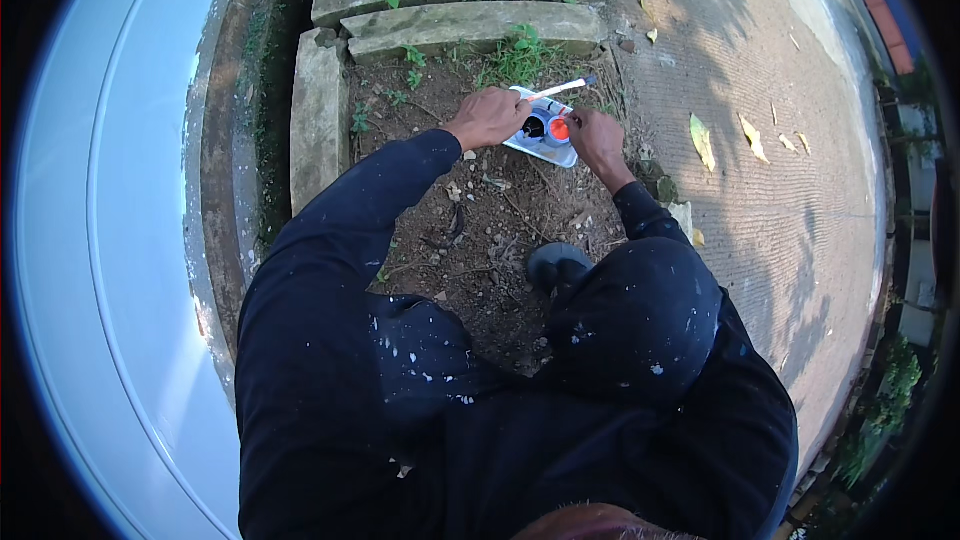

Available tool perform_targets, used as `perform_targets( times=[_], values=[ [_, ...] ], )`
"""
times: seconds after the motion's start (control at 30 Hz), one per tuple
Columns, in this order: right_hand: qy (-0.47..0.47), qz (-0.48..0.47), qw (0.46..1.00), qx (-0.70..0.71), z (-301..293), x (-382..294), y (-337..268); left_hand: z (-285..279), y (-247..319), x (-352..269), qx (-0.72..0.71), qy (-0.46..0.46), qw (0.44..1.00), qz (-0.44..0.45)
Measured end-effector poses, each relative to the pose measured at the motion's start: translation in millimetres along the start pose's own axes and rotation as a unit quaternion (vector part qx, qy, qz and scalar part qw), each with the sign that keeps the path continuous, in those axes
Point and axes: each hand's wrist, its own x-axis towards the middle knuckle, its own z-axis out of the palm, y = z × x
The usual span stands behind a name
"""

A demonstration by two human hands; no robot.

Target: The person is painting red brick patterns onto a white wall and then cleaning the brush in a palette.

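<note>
My left hand (491,118) grips a paintbrush (559,89) at the left side of a white plastic tray (562,157). The brush's pale handle slants up to the right, ending in a dark tip beyond the tray. Two small paint pots stand side by side in the tray, one with black paint (533,127) and one with bright orange paint (559,129). My right hand (600,139) reaches in from the right, fingertips bent together at the rim of the orange pot. Whether they pinch something is hidden by the fingers.
Bare soil (480,232) with pebbles and roots lies under the tray. Concrete kerb blocks (472,30) border it behind, more (321,120) at left. A gutter (274,90) and white wall (97,240) run further left. Ridged concrete paving (757,232) with fallen leaves (701,142) lies right.
</note>
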Motion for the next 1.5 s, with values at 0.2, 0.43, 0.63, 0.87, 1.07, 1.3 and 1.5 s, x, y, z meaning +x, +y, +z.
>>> perform_targets(
  times=[0.2, 0.43, 0.63, 0.87, 1.07, 1.3, 1.5],
  values=[
    [-0.043, 0.001, 0.998, -0.042, -2, -8, -15, -2, -1, 1, 0.001, 0.001, 1.000, -0.017],
    [0.020, -0.027, 0.999, -0.003, 3, -3, 1, 3, 0, 2, -0.002, 0.017, 1.000, 0.007],
    [-0.062, 0.046, 0.997, -0.015, -1, -5, -15, -2, 0, 0, 0.001, 0.009, 1.000, -0.005],
    [-0.023, 0.003, 0.999, -0.039, 1, -3, -4, -1, -5, 0, -0.004, 0.003, 1.000, -0.005],
    [-0.018, 0.022, 1.000, 0.000, 1, 0, -2, 0, -3, 3, -0.008, 0.010, 1.000, -0.010],
    [-0.066, 0.033, 0.997, -0.027, -6, -4, -18, -1, -7, 0, 0.001, -0.002, 1.000, -0.025],
    [-0.022, -0.051, 0.995, -0.077, 1, 1, 1, 1, -4, 2, 0.000, 0.003, 1.000, -0.014]
  ],
)
